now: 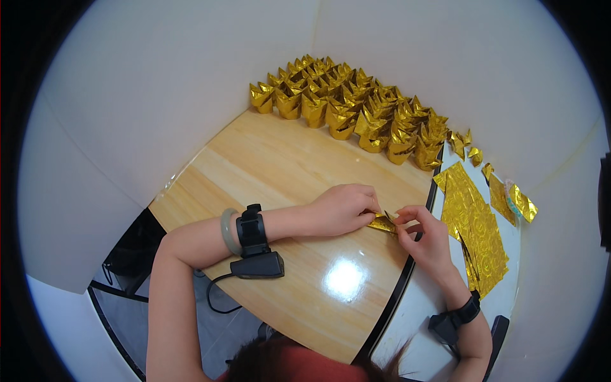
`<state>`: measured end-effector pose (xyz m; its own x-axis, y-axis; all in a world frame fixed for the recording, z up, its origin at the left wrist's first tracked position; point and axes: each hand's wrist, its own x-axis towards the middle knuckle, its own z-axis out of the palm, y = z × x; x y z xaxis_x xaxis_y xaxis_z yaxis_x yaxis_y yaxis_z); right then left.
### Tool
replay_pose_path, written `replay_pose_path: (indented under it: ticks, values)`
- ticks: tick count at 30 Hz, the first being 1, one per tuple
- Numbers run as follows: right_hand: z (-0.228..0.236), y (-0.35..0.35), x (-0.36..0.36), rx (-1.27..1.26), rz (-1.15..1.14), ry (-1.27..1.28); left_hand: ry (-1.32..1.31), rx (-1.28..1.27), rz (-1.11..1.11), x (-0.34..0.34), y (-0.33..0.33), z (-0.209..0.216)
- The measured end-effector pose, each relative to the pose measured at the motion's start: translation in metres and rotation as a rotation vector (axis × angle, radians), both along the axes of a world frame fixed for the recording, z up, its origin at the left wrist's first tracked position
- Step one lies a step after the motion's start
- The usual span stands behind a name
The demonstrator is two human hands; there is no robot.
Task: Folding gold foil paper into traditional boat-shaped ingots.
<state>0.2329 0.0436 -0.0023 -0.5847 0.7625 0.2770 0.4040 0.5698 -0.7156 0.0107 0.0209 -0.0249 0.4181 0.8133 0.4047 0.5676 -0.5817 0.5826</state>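
Note:
A small folded piece of gold foil paper [383,223] is held between my two hands over the right part of the wooden table. My left hand [344,209] has its fingers closed on the piece's left end. At the other end, my right hand [425,237] pinches a raised corner between thumb and fingertips. Part of the paper is hidden behind the fingers. Flat gold foil sheets [474,232] lie in an overlapping stack just right of my right hand.
Rows of folded gold paper ingots [344,114] stand along the table's far edge. Small gold pieces [474,155] lie on the white surface [407,344] at right, beyond a black edge strip [398,299]. White walls [191,76] enclose the wooden table [254,159].

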Motion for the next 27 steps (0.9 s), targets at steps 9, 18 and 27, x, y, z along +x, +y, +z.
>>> replay_pose_path:
  ticks: [9, 18, 27]
  values:
    - [-0.003, 0.002, 0.003, 0.085, 0.100, -0.100, -0.083, -0.139, 0.018, -0.004, 0.010, -0.002]
    - [-0.004, 0.005, 0.006, 0.009, 0.080, -0.128, 0.025, 0.072, -0.147, -0.006, 0.005, -0.001]
    - [-0.004, 0.008, 0.008, 0.221, -0.015, -0.245, 0.223, 0.225, -0.189, -0.007, -0.004, 0.007]
